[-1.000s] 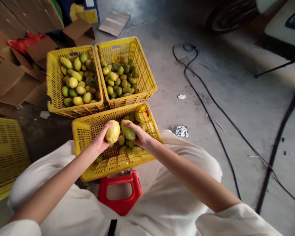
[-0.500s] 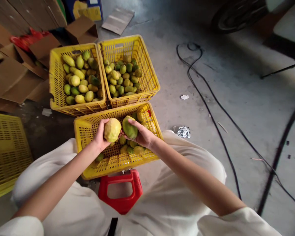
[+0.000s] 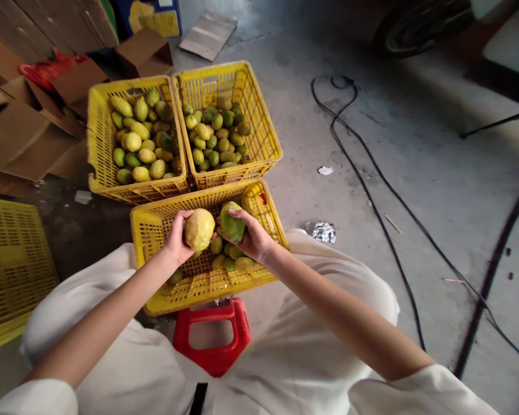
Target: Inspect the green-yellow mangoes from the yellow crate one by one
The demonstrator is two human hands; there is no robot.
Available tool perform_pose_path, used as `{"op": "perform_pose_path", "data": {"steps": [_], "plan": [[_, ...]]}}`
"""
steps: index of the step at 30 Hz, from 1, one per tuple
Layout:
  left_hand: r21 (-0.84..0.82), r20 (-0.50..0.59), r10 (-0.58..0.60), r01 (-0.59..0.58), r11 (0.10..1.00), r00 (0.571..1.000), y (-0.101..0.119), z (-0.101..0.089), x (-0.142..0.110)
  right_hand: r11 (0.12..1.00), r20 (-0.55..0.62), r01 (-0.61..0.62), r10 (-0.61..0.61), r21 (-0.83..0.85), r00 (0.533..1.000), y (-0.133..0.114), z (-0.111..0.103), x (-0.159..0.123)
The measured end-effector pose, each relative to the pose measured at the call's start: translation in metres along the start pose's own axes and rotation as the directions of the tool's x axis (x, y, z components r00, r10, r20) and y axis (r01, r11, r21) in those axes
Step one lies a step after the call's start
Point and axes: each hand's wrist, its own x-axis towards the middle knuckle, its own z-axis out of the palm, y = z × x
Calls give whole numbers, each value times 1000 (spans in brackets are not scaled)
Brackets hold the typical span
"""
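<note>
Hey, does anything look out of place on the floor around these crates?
Crumpled foil and a white scrap lie loose on the floor, right of the yellow crates. They look like stray litter.

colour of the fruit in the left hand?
Pale yellow. The fruit in the left hand shows in the head view, the only one here.

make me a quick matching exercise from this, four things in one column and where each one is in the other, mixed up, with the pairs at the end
Things
1. yellow fruit
2. crumpled foil
3. green fruit
4. red plastic piece

Places
A. at the near side of the front crate
B. held in the right hand
C. held in the left hand
D. on the floor, right of the front crate

Right pairs: 1-C, 2-D, 3-B, 4-A
</note>
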Motion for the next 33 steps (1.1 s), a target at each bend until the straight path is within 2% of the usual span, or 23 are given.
{"op": "perform_pose_path", "data": {"steps": [5,11,18,21,27,30,33], "plan": [[33,-12,-11,11,999,1000,-4,-2,3,999,10,-10,9,33,1000,0,2,-1],[-25,-26,-26,25,999,999,-3,3,0,997,9,-11,10,71,1000,0,5,-2],[89,14,-19,18,996,1000,-4,1,0,995,5,-76,75,60,997,1,6,-3],[116,20,16,-18,993,1000,-5,2,-2,998,10,-50,49,41,999,3,6,-3],[155,-37,35,-29,987,999,-8,6,-6,999,-15,32,-32,-14,999,8,3,-1],[137,-43,25,-18,990,999,-8,5,-5,1000,-32,-26,26,-4,999,5,7,-5],[109,-53,7,-1,994,999,-7,5,-3,990,-79,-109,116,84,990,-2,15,-9]]}}
